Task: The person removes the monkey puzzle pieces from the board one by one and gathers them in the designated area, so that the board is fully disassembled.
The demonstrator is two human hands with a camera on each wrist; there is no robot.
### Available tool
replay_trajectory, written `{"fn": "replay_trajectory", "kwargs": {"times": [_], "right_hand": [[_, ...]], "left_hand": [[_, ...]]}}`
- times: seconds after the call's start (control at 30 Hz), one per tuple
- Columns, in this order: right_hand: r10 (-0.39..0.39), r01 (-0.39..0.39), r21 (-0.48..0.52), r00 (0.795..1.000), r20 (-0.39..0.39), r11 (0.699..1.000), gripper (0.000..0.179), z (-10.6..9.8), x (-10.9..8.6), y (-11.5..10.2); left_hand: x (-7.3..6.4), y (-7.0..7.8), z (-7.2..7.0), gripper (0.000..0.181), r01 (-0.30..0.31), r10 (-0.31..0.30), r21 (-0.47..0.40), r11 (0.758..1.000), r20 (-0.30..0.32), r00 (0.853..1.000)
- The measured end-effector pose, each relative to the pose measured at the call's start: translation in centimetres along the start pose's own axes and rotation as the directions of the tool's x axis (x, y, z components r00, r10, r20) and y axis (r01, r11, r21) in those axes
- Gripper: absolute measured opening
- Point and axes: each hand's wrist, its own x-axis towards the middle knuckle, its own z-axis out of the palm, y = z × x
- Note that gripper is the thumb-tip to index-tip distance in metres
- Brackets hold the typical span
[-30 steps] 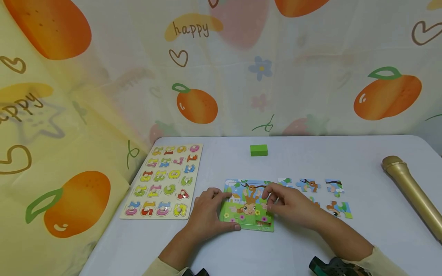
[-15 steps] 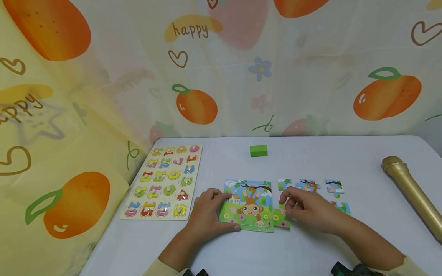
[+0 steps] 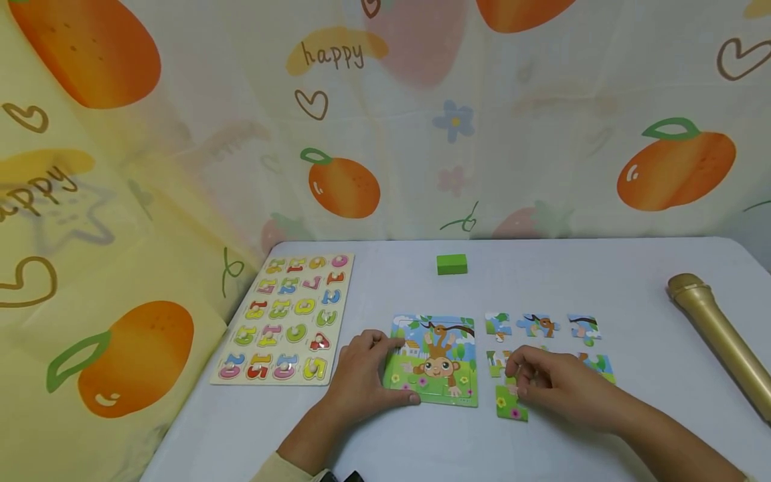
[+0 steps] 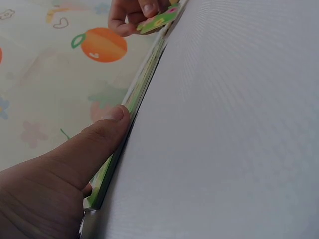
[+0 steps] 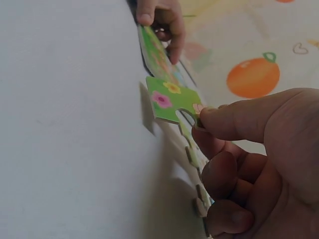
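My left hand (image 3: 365, 371) holds the monkey puzzle board (image 3: 430, 355) flat on the table by its left side, thumb at the front edge. In the left wrist view the thumb (image 4: 94, 142) lies along that edge. To the right of the board, my right hand (image 3: 563, 385) pinches a green jigsaw piece (image 5: 172, 99) with pink and yellow flowers between thumb and forefinger. The piece is raised and tilted, its shadow showing on the table in the right wrist view. More jigsaw pieces (image 3: 538, 325) lie in rows behind the right hand, which partly covers the nearer row.
A number board (image 3: 295, 329) with colourful numerals lies at the left of the white table (image 3: 385, 445). A green block (image 3: 452, 264) sits toward the back, and a gold microphone (image 3: 717, 338) lies at the right. A fruit-patterned curtain (image 3: 397, 154) hangs behind.
My right hand has drawn the flowered jigsaw piece off the right part of the puzzle board, moving right and toward the front. The left hand stays on the board.
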Motion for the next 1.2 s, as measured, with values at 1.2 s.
{"fn": "replay_trajectory", "kwargs": {"times": [1.2], "right_hand": [[-0.086,0.042,-0.223,0.977,-0.193,0.974,0.021,2.0,-0.7,-0.2]], "left_hand": [[-0.1,0.0,-0.1,0.093,-0.023,0.023,0.004,1.000,0.000,1.000]]}}
